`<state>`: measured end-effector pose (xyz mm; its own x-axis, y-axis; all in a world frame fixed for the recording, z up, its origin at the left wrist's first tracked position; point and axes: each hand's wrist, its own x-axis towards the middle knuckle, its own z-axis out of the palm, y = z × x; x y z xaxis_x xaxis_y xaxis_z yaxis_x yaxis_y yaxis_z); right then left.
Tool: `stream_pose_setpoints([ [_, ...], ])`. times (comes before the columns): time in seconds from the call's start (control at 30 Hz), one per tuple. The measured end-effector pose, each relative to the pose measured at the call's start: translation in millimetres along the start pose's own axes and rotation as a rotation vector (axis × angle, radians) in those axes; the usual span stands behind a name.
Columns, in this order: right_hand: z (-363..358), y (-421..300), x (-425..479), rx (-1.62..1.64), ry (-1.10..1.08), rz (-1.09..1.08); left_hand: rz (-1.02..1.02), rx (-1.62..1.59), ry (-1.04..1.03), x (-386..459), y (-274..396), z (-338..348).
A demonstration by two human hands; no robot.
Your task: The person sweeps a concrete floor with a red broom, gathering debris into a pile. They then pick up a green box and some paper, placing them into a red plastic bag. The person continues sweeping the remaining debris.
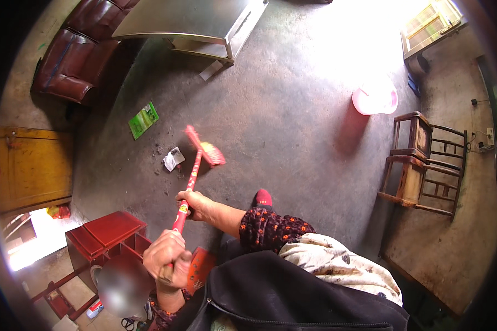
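Note:
A broom with a patterned red handle and red and yellow bristles reaches across the grey concrete floor. My left hand is wrapped around the top end of its handle. Farther down the same handle, my right hand grips it. Just left of the broom head lies a crumpled white paper scrap, with small dark debris around it. Beyond the scrap, a flat green packet rests on the floor. The broom head looks slightly blurred.
A low table and a dark red leather sofa stand ahead to the left. At right are a pink bucket and wooden chairs by the wall. A red wooden cabinet is near my left side; a yellow door is beyond it.

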<state>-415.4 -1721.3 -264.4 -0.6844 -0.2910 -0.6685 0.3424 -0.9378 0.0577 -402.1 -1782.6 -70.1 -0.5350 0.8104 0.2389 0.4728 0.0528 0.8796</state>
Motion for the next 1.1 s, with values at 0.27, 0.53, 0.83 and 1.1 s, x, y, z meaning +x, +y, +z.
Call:
stream_pose_setpoints([
  [0.27, -13, -6, -88, 0.089, 0.190, -0.210, 0.024, -0.557, 0.147, -3, 10, -18],
  [0.53, -175, 29, -106, 0.390, 0.617, -0.271, -0.201, -0.809, -0.367, -44, -72, 69],
  [0.83, 6, 102, 22, 0.116, 0.183, 0.031, -0.163, -0.259, -0.036, -64, -17, -86],
  [1.1, 63, 74, -21, 0.061, 0.004, -0.055, 0.102, -0.242, 0.090, -46, 17, -104],
])
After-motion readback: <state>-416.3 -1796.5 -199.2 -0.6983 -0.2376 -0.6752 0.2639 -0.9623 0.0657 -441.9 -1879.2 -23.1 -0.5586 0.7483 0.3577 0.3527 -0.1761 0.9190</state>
